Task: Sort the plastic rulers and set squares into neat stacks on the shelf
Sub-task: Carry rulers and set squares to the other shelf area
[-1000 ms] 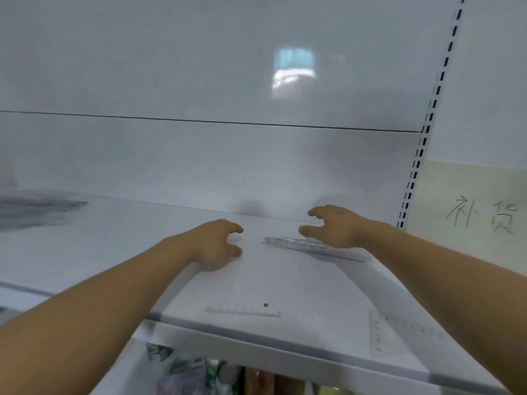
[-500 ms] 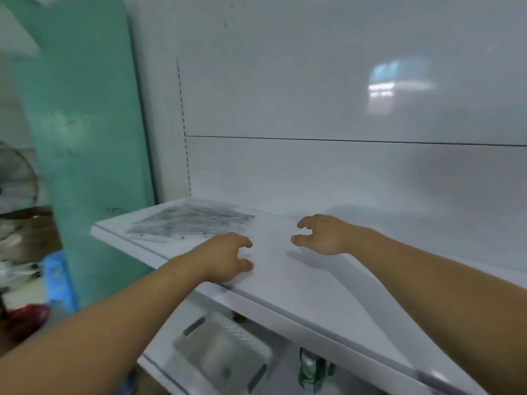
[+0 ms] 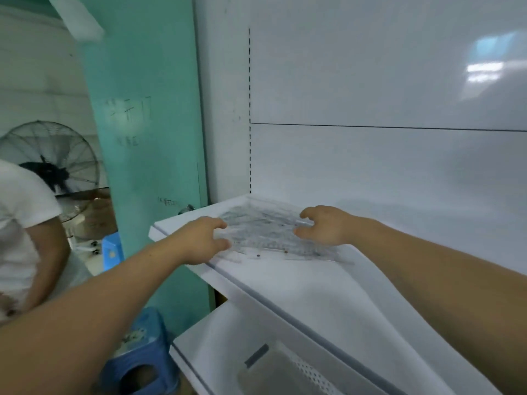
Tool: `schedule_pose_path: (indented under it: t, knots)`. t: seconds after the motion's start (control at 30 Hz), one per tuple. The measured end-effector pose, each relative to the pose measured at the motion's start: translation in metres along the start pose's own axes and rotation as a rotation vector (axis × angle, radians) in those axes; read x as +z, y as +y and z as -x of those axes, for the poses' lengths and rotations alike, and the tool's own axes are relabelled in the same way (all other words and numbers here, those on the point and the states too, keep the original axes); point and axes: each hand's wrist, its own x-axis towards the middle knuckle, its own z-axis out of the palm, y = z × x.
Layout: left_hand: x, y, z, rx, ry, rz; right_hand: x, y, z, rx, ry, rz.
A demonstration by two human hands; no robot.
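Note:
A loose heap of clear plastic rulers and set squares (image 3: 268,232) lies at the left end of the white shelf (image 3: 299,286). My left hand (image 3: 204,240) is at the heap's left edge, fingers loosely curled, fingertips touching the nearest pieces. On the heap's right side my right hand (image 3: 325,226) hovers with its fingers spread and curved, holding nothing. The pieces overlap at many angles and blur together.
The shelf's white back panel (image 3: 385,166) rises behind the heap. A teal pillar (image 3: 148,138) stands left of the shelf. A person in a white shirt (image 3: 20,223) is at far left, before a fan (image 3: 54,161). Blue stools (image 3: 142,360) and a lower shelf (image 3: 256,352) sit below.
The view has swung left along the shelf, away from the single rulers at the right end. Both hands have travelled left and now flank the heap of rulers.

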Motion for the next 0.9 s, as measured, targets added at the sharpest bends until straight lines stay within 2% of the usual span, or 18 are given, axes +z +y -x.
schedule_pose_path:
  t: [0.2, 0.37, 0.43, 0.53, 0.73, 0.9]
  knots:
    - [0.005, -0.015, -0.084, 0.014, -0.031, 0.047, 0.006, 0.012, -0.082, 0.053, -0.029, -0.026]
    - [0.010, -0.020, -0.143, 0.086, -0.168, 0.079, 0.017, 0.019, -0.122, 0.116, -0.112, 0.004]
    - [0.014, -0.021, -0.159, 0.119, -0.181, 0.085, 0.017, 0.020, -0.128, 0.097, -0.060, 0.042]
    - [0.021, -0.023, -0.176, 0.222, -0.082, 0.048, 0.015, 0.019, -0.128, 0.090, 0.020, 0.054]
    - [0.017, -0.030, -0.193, 0.287, -0.072, 0.091, 0.019, 0.016, -0.116, 0.181, 0.145, -0.016]
    - [0.011, -0.028, -0.197, 0.419, -0.029, 0.047, 0.021, 0.006, -0.103, 0.245, 0.247, -0.056]
